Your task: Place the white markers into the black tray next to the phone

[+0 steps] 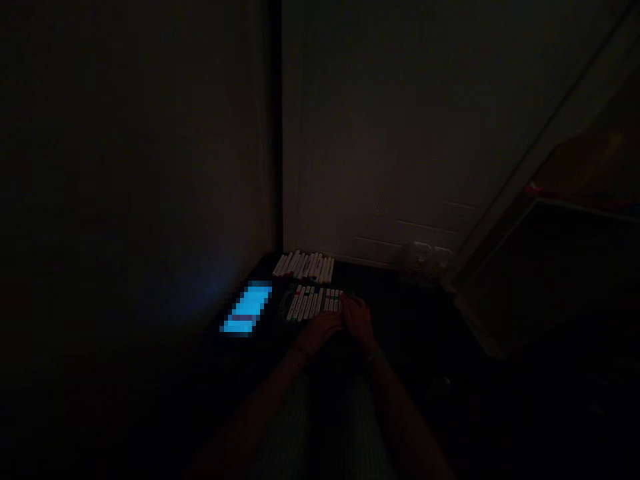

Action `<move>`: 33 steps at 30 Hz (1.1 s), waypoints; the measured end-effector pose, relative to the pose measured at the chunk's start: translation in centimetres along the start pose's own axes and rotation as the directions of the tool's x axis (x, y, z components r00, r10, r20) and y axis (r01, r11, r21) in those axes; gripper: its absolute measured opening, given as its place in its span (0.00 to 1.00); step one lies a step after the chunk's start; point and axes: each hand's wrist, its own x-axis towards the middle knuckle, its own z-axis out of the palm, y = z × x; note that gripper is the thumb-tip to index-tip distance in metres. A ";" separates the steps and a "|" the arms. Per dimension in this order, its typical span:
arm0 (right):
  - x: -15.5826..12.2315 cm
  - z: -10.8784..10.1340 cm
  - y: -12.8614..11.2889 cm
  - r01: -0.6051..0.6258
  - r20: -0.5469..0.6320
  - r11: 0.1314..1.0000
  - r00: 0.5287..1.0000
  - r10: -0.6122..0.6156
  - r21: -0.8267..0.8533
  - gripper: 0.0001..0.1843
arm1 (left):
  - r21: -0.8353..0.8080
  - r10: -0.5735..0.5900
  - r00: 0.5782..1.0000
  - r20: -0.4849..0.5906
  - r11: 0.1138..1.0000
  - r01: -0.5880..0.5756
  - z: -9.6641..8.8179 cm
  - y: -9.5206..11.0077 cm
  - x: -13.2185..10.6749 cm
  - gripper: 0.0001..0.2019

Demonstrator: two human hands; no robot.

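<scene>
A screen glows; then white markers lie in rows on the tabletop, left hand and right hand at the nearer row's right end, grips too dim to tell. Likely aligning it; next calls for light nudges.

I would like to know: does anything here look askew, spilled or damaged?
I see nothing spilled or damaged, but it is very dark. The back markers, behind the front markers, look slightly askew: they lean at uneven angles. The screen looks odd, showing only coarse blue blocks.
</scene>
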 end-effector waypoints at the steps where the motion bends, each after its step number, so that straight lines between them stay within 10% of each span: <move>1: 0.0 0.0 0.0 -0.001 -0.002 1.000 1.000 0.001 0.001 0.21 | 0.011 0.002 1.000 0.003 1.000 -0.002 0.0 0.0 0.0 0.12; 33: 0.1 0.6 0.6 -0.048 -0.185 0.996 0.981 0.062 0.079 0.21 | 0.306 -0.131 0.982 -0.134 0.937 0.166 -1.0 1.1 0.0 0.30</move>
